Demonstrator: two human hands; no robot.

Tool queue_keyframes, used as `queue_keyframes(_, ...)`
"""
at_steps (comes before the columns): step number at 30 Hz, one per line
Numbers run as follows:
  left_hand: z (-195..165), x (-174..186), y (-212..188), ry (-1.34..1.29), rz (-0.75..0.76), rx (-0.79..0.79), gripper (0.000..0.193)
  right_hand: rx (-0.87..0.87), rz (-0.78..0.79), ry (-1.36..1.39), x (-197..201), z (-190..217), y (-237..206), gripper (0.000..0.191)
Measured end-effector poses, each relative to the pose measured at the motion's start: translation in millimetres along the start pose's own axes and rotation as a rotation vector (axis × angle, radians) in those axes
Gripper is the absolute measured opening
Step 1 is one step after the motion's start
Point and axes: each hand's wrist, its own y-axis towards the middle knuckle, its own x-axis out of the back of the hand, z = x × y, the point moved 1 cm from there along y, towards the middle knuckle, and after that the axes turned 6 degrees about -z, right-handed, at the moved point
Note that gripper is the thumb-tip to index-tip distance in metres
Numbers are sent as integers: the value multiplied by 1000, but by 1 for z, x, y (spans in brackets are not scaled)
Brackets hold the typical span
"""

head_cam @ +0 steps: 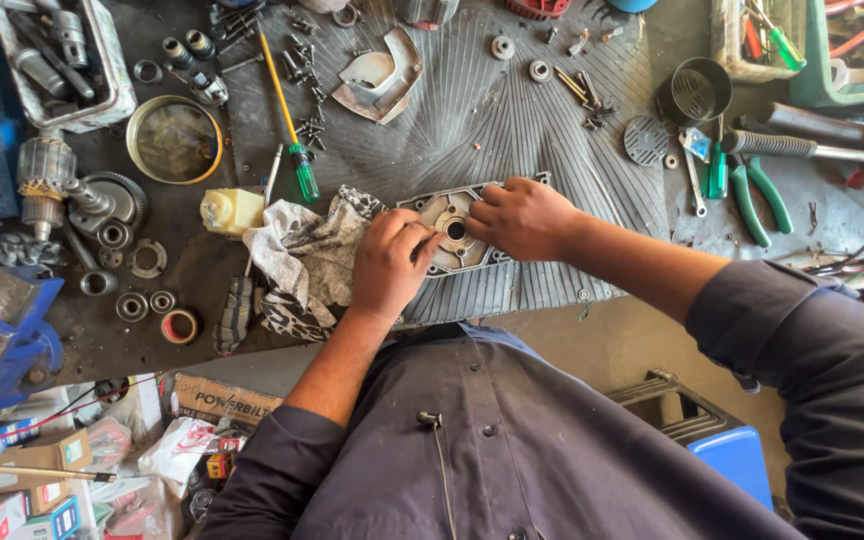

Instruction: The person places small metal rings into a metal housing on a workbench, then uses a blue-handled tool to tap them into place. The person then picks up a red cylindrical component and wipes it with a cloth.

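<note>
I have both hands on a grey metal cover plate (452, 232) lying flat on the ribbed mat (512, 130) near the front edge of the bench. My right hand (522, 218) presses down on the plate's upper right part, fingers curled over it, seemingly to pin it so it cannot slide. My left hand (390, 262) is closed, fingertips pinched at the round hole in the plate's middle; whether they hold something small there I cannot tell. A dirty rag (302, 255) lies bunched just left of the plate, touching my left hand, handy for wiping. Beyond it sits a green-handled screwdriver (290, 120), and loose bearings and rings (147, 305) are spread toward the bench's left edge. Green pliers (757, 195) rest well apart, toward the right edge.
</note>
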Motion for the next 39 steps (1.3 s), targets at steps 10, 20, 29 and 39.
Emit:
queue_keyframes(10, -1, 1, 3, 5, 14, 0, 21, -611, 25, 13, -17, 51, 5, 10)
queue_keyframes(20, -11, -3, 13, -11, 33, -43, 21, -868, -113, 137, -11, 56, 4, 11)
queue_keyframes(29, -21, -8, 23, 14, 75, -8, 17, -970, -292, 308, 24, 49, -42, 32)
queue_keyframes(39, -21, -16, 23, 23, 61, 62, 12, -1308, -341, 210, 15, -31, -155, 28)
